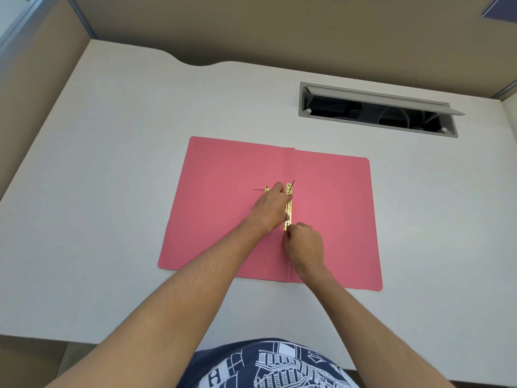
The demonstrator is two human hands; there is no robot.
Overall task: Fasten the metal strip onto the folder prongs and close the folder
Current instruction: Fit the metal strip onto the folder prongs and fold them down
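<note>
A pink folder (218,208) lies open and flat on the white desk. A gold metal strip (288,204) runs along its central fold. A thin prong (292,184) sticks up through the strip's far end. My left hand (270,210) lies on the left flap with its fingertips pressed against the strip's left side. A second small gold piece with a thin wire (265,188) peeks out by its fingertips. My right hand (303,243) is closed with its fingertips pinched at the strip's near end; what they grip is hidden.
A grey cable hatch (375,110) stands open in the white desk (112,163) behind the folder to the right. Beige partition walls close off the back and left sides. The desk's front edge is near my body.
</note>
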